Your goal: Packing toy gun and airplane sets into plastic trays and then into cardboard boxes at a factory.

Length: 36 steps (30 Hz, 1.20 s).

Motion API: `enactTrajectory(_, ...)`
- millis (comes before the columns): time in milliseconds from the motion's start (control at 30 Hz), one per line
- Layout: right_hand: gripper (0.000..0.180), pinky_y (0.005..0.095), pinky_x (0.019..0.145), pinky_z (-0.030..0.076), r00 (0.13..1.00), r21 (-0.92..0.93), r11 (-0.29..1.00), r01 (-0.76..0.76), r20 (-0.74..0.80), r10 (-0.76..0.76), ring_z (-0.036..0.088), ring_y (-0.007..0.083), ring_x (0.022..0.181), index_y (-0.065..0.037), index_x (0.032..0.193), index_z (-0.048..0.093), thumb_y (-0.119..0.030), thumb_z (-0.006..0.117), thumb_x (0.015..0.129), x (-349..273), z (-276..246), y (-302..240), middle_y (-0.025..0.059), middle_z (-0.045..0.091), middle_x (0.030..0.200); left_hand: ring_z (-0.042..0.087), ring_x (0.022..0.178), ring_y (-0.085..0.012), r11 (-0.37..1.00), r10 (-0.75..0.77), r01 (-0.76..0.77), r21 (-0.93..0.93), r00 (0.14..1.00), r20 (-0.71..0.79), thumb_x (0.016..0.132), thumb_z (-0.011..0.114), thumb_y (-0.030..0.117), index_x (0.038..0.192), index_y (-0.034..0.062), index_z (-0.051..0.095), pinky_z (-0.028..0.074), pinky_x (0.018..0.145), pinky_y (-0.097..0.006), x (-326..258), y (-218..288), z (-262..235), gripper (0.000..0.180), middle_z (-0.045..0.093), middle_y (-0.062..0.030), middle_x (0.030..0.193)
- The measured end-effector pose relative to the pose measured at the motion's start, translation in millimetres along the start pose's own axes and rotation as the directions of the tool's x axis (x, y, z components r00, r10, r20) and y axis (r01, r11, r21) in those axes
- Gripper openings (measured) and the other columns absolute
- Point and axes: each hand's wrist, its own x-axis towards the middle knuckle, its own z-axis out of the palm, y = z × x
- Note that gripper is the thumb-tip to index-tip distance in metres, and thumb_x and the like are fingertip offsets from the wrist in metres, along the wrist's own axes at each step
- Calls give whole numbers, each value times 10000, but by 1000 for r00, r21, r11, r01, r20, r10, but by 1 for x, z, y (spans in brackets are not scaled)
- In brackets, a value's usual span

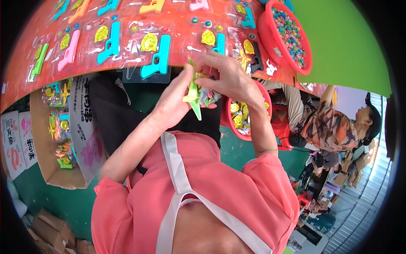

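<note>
Just in front of the table edge, my left hand (176, 94) is closed around a yellow-green pointed plastic piece (194, 96) and a bunch of small colourful pieces (208, 95). Above them my right hand (230, 79) bends its fingers into the bunch; what its fingertips grip is hidden. Nearest to my hands on the table lies a clear blister tray (132, 45) with a blue toy gun (160, 59) and a yellow disc-shaped piece (149, 42). Another blue toy gun (219, 43) is partly covered by my right hand.
Rows of similar trays cover the red table (177, 21). A red basin (270, 44) of colourful balls stands at the right. Below, a red tub (239, 134) holds yellow pieces. A cardboard box (69, 178) with packed toys is at left. Another person (338, 127) sits at right.
</note>
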Motion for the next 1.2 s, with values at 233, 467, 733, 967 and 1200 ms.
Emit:
enactTrajectory(233,190,331,662,504,1000,32,999,-6,-13,7,642,219,748,-18,958,661,-57,699,775,-14,-5,0,88,614,818,628,1079,-244,999,16,-15,30,1000,-14,1015,513,251,1381,109,394,583,840,-467,-1,-12,-2,410,564,-81,1227)
enactTrajectory(467,181,243,625,487,989,290,956,-39,-123,78,618,104,724,-36,996,710,-36,698,815,-8,-16,6,41,644,824,641,1060,-223,996,87,-87,0,993,-78,1005,508,124,1341,102,437,611,800,-464,4,0,2,344,583,-69,1181)
enactTrajectory(733,186,198,619,473,980,206,976,65,-197,-24,609,56,737,-7,1022,703,2,674,838,10,-28,5,11,621,833,649,1052,-249,985,168,-162,63,982,-91,990,544,134,1364,100,426,595,812,-491,9,5,-3,394,602,-93,1194)
enactTrajectory(967,170,176,599,441,934,367,924,108,-355,32,595,37,737,18,1016,711,38,658,856,16,-42,24,2,608,855,669,998,-240,977,211,-208,53,975,-68,991,538,124,1339,92,434,603,782,-476,11,17,1,364,625,-102,1149)
enactTrajectory(1200,154,211,668,482,875,544,827,139,-458,154,616,71,785,32,1020,706,26,663,872,12,-36,46,16,623,910,666,1019,-251,977,203,-196,83,974,-99,1009,508,130,1366,95,421,610,773,-464,4,25,-8,369,614,-106,1176)
